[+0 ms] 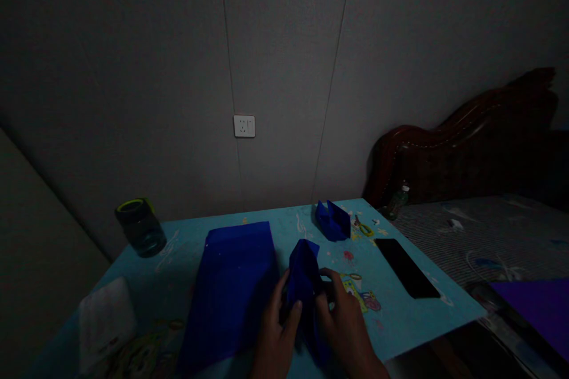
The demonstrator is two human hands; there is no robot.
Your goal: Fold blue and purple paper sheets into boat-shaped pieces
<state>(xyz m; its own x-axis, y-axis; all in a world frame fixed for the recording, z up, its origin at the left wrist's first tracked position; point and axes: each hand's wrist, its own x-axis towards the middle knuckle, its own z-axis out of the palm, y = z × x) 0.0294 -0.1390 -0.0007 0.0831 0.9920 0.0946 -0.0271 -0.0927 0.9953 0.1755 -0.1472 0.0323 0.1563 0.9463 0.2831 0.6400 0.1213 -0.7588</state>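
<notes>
Both my hands hold a folded piece of dark blue paper (pixel 304 275) above the light blue table (pixel 400 314) near its front edge. My left hand (pixel 276 331) grips the paper's left side, thumb pressed on it. On the right side my right hand (pixel 344 320) pinches it with fingers curled. A stack of flat dark blue paper sheets (pixel 231 290) lies just to the left of my hands. A finished folded blue paper shape (pixel 332 221) sits further back on the table.
A dark glass jar with a yellow-green rim (pixel 140 226) stands at the back left. A white cloth (pixel 106 320) lies front left. A black phone (pixel 406 267) lies to the right. A bed with a wooden headboard (pixel 466 142) and purple paper (pixel 540 308) are at right.
</notes>
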